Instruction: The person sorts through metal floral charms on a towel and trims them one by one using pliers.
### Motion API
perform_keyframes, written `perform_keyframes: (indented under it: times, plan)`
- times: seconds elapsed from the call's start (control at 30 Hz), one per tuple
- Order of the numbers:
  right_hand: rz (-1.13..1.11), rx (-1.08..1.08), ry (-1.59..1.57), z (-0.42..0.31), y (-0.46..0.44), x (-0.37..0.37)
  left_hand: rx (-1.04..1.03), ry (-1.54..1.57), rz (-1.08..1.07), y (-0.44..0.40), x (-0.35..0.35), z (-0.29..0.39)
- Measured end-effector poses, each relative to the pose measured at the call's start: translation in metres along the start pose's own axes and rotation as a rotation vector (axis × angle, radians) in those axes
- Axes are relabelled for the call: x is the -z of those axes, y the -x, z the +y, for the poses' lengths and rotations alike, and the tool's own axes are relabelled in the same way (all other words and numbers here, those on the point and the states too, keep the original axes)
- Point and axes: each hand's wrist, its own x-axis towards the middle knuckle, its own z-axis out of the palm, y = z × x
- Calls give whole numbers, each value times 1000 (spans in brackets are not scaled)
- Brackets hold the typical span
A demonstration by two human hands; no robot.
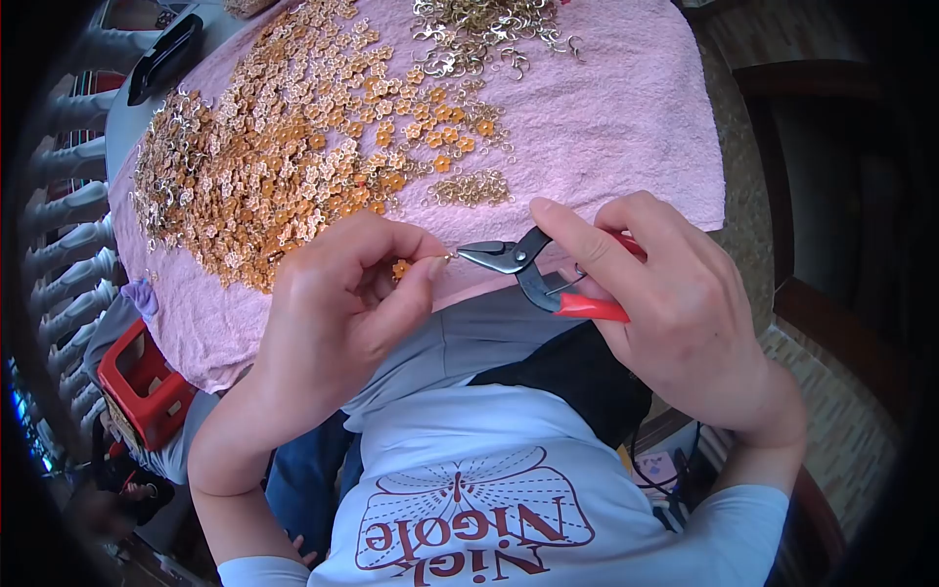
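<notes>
My left hand is closed, thumb and forefinger pinching a tiny gold-coloured metal piece, with an orange flower charm showing under the fingers. Whether charm and metal piece are joined is too small to tell. Wrapped round the red handles of a pair of pliers is my right hand. The dark jaw tips point left and meet the metal piece at my left fingertips. Just beyond the pliers, a small heap of gold rings lies on the pink towel.
A wide pile of orange flower charms spreads over the towel's left side. Curved metal pieces lie at the far edge. A black object sits far left, above a red stool beside white balusters.
</notes>
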Motion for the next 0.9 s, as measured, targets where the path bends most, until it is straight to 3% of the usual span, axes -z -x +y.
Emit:
perform_keyframes:
  times: [0.5,0.63,0.83,0.9]
  plan:
    - [-3,12,81,-6,-7,3,79,24,15,0,4,5]
    - [25,63,153,-5,-5,-1,-173,-149,71,0,1,-6]
    - [45,29,152,-10,-4,-4,-246,-263,87,0,-1,-4]
    - [136,-26,121,-11,-4,-11,-312,-359,219,-2,-10,0]
